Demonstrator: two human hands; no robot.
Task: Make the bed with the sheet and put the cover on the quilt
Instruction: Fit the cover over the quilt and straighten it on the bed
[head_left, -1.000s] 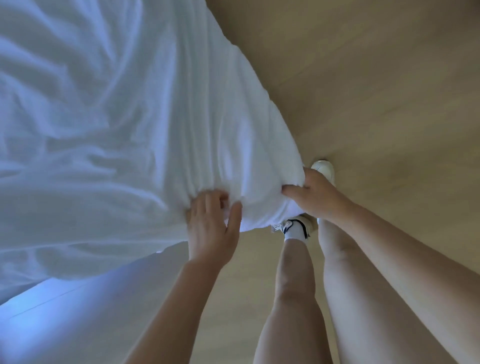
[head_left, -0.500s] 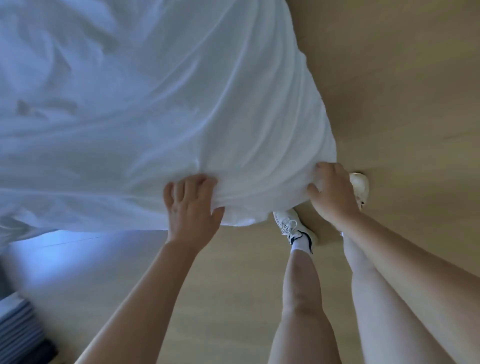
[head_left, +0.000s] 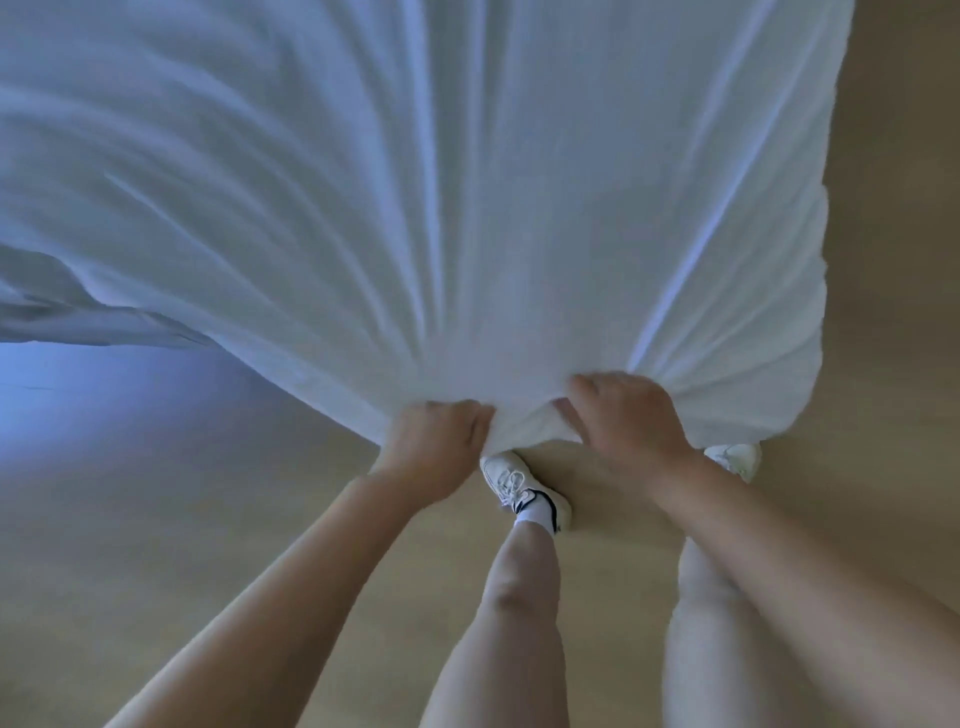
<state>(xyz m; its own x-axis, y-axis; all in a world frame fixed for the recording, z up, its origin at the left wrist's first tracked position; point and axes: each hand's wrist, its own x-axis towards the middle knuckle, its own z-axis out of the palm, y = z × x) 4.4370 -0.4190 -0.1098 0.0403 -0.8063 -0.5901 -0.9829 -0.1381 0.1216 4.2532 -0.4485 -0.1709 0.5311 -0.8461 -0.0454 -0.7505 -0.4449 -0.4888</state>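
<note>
Head view: two hands, left hand (head_left: 434, 441) and right hand (head_left: 628, 415), grip one sheet (head_left: 467, 208).

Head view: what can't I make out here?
Head view:
Bed: hidden behind the raised white cloth.
Sheet or cover: cannot tell; folds motion-blurred.
Fingertips of left hand and right hand: buried in the cloth.
Right shoe: mostly covered by cloth and forearm.
Cloth's far edges: cut off top and left.

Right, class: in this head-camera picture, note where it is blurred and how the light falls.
Head view: the white bedding is streaked with motion blur; the left hand and right hand gripping it are soft; the laced white shoe is sharper; bluish light tints the wooden floor at left.
</note>
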